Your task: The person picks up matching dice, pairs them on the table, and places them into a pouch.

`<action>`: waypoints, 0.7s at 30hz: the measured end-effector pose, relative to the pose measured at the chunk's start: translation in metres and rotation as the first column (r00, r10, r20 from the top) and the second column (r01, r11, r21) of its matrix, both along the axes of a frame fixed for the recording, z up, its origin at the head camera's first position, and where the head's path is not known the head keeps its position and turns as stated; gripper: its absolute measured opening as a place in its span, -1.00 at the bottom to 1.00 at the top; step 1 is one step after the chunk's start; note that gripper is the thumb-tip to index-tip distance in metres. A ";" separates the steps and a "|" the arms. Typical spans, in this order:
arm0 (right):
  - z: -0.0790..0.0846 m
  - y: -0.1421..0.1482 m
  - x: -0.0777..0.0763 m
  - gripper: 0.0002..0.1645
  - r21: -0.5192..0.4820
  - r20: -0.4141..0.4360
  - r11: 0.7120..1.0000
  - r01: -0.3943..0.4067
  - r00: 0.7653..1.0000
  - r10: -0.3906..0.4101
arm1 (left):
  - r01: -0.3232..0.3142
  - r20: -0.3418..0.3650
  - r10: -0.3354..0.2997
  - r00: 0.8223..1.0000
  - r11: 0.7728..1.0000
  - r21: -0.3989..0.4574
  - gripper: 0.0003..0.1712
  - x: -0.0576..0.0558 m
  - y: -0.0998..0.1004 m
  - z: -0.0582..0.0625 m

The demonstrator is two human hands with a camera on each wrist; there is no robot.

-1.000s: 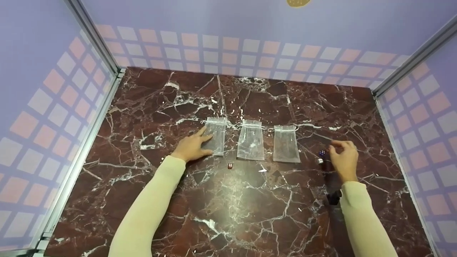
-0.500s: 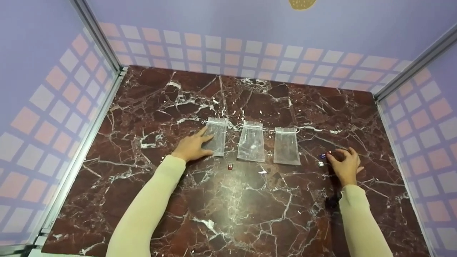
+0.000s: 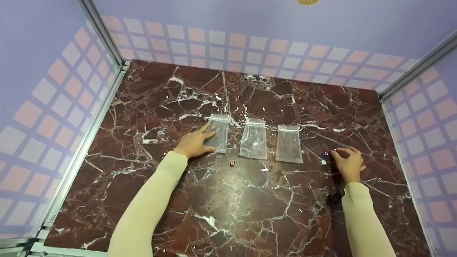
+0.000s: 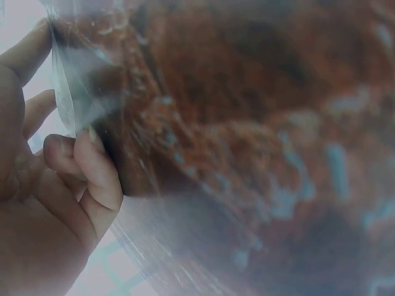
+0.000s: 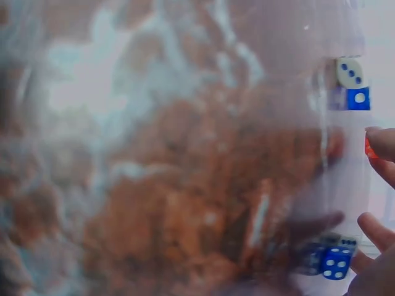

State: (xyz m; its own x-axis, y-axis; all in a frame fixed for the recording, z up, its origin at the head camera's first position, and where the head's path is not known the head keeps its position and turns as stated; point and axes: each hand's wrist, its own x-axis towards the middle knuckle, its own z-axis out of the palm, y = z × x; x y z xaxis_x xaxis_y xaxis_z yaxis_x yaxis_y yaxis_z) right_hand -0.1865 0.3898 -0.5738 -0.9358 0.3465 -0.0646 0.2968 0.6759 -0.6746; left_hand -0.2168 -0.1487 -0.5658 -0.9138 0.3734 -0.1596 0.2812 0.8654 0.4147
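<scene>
My right hand (image 3: 347, 162) pinches a small red die (image 5: 369, 147) between thumb and finger, low over the marble table. Just left of it in the head view lie a blue die (image 3: 325, 154) and a white die (image 3: 323, 162). A second blue die (image 5: 337, 263) shows by the lower fingers in the right wrist view. My left hand (image 3: 194, 143) rests with spread fingers on the leftmost sheer drawstring pouch (image 3: 219, 137); its fingertips touch the mesh (image 4: 77, 92) in the left wrist view. Another red die (image 3: 232, 163) lies below the pouches.
Two more sheer pouches, the middle one (image 3: 253, 141) and the right one (image 3: 289, 145), lie flat in a row. The dark red marble table (image 3: 250, 214) is bounded by purple checked walls (image 3: 228, 21) with metal posts.
My right hand has come down slightly and drawn a little away from the blue die, the red die at its fingertips. My left hand has stayed on the pouch; the head view has shifted slightly.
</scene>
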 end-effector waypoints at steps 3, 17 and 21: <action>0.004 -0.003 0.000 -0.55 0.014 -0.064 1.000 -0.004 0.998 0.005 | 0.003 -0.003 -0.003 1.000 1.000 -0.001 -0.13 0.000 -0.001 0.001; 0.035 -0.035 0.001 -0.72 0.004 -0.372 0.992 -0.122 0.921 0.115 | 0.000 -0.002 0.000 1.000 1.000 -0.001 -0.13 0.000 0.000 0.000; 0.043 -0.052 0.004 -0.73 -0.008 -0.415 0.985 -0.174 0.897 0.155 | 0.001 0.011 -0.001 1.000 1.000 -0.009 -0.13 0.000 0.000 0.002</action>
State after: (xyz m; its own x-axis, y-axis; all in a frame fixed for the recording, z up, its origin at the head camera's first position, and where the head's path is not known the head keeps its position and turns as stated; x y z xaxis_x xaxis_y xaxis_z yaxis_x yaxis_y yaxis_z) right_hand -0.1826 0.3373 -0.5305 -0.9256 0.1911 0.3267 -0.1261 0.6580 -0.7423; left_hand -0.2170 -0.1487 -0.5641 -0.9118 0.3726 -0.1728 0.2772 0.8688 0.4103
